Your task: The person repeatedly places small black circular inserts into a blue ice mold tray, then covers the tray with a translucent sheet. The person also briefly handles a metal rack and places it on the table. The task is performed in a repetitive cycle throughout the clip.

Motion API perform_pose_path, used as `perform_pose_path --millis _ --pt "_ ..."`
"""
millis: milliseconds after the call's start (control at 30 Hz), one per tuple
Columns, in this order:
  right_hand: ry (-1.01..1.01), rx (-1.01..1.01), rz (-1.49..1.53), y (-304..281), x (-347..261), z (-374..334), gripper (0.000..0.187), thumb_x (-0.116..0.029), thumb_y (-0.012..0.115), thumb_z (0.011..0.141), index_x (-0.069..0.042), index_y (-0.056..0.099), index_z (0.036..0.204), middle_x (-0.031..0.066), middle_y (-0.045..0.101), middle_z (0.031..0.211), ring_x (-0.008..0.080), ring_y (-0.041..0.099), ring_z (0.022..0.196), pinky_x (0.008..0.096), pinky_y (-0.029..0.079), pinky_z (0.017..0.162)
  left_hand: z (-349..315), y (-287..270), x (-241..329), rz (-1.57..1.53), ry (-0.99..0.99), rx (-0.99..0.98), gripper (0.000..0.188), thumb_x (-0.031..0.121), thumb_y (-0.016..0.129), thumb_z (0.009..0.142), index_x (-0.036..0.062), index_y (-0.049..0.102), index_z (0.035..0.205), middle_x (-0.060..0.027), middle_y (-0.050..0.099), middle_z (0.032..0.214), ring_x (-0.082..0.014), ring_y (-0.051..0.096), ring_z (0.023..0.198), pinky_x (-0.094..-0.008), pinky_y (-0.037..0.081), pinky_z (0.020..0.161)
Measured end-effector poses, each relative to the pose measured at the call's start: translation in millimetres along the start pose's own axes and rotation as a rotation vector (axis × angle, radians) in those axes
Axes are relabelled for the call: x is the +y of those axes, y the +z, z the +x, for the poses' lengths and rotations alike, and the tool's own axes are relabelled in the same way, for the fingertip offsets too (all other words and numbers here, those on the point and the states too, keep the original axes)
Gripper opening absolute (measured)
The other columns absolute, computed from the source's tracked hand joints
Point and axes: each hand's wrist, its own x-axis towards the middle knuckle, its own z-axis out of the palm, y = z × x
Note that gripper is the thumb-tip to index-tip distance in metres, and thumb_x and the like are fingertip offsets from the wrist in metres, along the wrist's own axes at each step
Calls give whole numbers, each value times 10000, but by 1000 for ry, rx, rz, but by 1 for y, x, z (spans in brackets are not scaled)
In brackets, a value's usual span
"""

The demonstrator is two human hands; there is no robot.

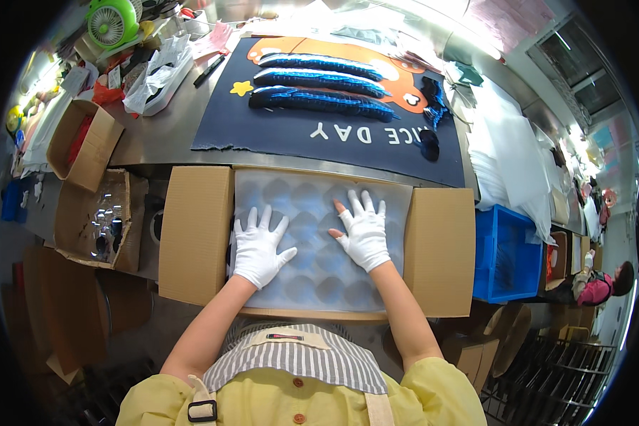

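Note:
An open cardboard box (pixel 196 241) stands in front of me with its side flaps folded outward. A translucent white sheet (pixel 305 273) covers its contents, and several round bluish shapes show blurred beneath it. My left hand (pixel 260 246), in a white glove, lies flat on the left part of the sheet with fingers spread. On the right part rests my right hand (pixel 363 231), also flat and spread; its glove leaves the thumb and one fingertip bare. Neither hand holds anything. What the round shapes are, the sheet hides.
Beyond the box, a dark mat (pixel 277 135) carries three rows of thin dark pieces with blue edges (pixel 323 103). To the right are a blue crate (pixel 504 255) and white sheets (pixel 508 153). Smaller cardboard boxes (pixel 85 145) and a green fan (pixel 111 23) are at left. Another person (pixel 600 287) is far right.

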Motion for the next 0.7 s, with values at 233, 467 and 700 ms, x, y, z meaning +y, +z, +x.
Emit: perform_pose_path --millis 233,467,700 --pt "98 247 547 -6 45 8 363 -170 721 867 -70 662 1212 148 704 1089 313 674 1019 408 520 912 -8 26 -19 -85 -110 279 789 485 595 902 15 361 1491 -252 309 1552 -458 232 1444 -582 165 1165" --pt "42 312 -84 -76 160 186 331 3 643 765 -25 599 1092 206 679 972 367 671 907 424 540 805 134 -37 -36 -216 33 592 766 307 617 923 45 254 1545 -252 290 1561 -444 260 1445 -512 213 1175" --pt "-71 253 393 -46 192 223 263 -11 629 756 -40 582 1014 135 615 912 244 637 755 333 521 727 228 -58 -88 -46 -157 528 831 474 618 850 25 349 1496 -210 365 1534 -367 345 1409 -486 238 1166"
